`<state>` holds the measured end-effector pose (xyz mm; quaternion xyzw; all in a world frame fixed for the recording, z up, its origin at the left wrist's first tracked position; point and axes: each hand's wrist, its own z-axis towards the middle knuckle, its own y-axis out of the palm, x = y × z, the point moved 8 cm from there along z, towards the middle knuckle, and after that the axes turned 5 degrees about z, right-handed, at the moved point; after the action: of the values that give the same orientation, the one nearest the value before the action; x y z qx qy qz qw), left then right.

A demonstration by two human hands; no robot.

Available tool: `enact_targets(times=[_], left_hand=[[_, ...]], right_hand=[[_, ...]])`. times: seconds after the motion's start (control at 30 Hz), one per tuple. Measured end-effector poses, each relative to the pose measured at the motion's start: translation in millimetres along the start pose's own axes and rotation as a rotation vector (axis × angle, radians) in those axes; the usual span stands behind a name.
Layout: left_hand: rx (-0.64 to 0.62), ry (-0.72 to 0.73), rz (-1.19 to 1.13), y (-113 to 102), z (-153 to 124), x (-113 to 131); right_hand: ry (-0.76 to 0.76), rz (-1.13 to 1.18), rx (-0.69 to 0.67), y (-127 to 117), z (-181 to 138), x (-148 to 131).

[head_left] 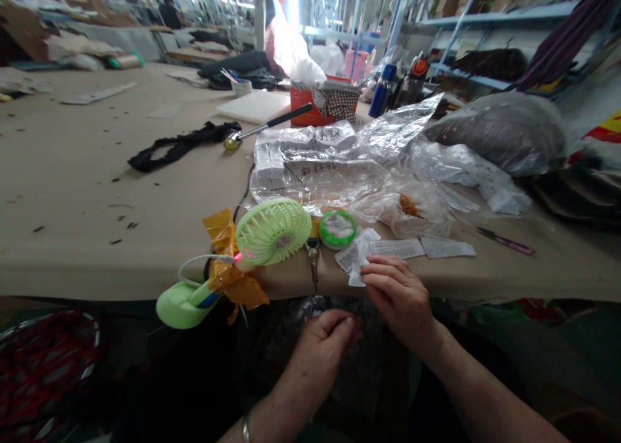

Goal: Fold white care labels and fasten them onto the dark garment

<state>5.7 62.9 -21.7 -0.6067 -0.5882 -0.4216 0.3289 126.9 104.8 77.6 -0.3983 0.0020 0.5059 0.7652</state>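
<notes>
My right hand (398, 294) is at the table's front edge, its fingers together and slightly curled, the tips closed on a white slip (359, 262) like a fabric label. Printed white label strips (395, 248) lie just beyond those fingers. Below the edge, in front of my lap, my left hand (323, 343) has thumb and fingers pressed together; whatever they pinch is hidden. Close by are a soldering-iron-like tool (313, 259), its thin tip pointing toward me, and a round green tub (338, 229) with white wadding inside.
A green fan (274, 231) is fixed to the edge with brown tape (233, 281). Clear plastic bags (334, 184) with white bundles lie behind the labels. Thread snips (507, 240) rest at right. Farther back are a black fabric strip (179, 147), a black-handled tool (272, 125) and a red box (305, 107).
</notes>
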Motion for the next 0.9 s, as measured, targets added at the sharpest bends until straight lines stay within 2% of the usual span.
enact_targets(times=[0.13,0.23,0.37,0.53,0.63,0.77,0.9], left_hand=[[-0.193,-0.129,-0.557,31,2,8],[-0.212,-0.135,-0.731,42,6,21],[-0.147,-0.143,-0.669,45,11,26],[-0.045,-0.221,-0.445,39,13,13],[-0.011,-0.220,-0.368,37,13,11],[-0.009,-0.251,-0.340,38,13,11],[-0.016,-0.278,-0.343,41,12,14]], right_hand=[[-0.053,0.111,-0.039,-6,-12,-16],[-0.091,0.143,-0.107,-8,-25,-28],[-0.085,0.071,-0.154,-14,-29,-26],[0.169,-0.346,-0.138,-27,-15,15],[0.180,-0.480,-0.204,-23,-14,25],[0.126,-0.423,-0.128,-29,-19,25],[0.108,-0.247,-0.020,-42,-22,19]])
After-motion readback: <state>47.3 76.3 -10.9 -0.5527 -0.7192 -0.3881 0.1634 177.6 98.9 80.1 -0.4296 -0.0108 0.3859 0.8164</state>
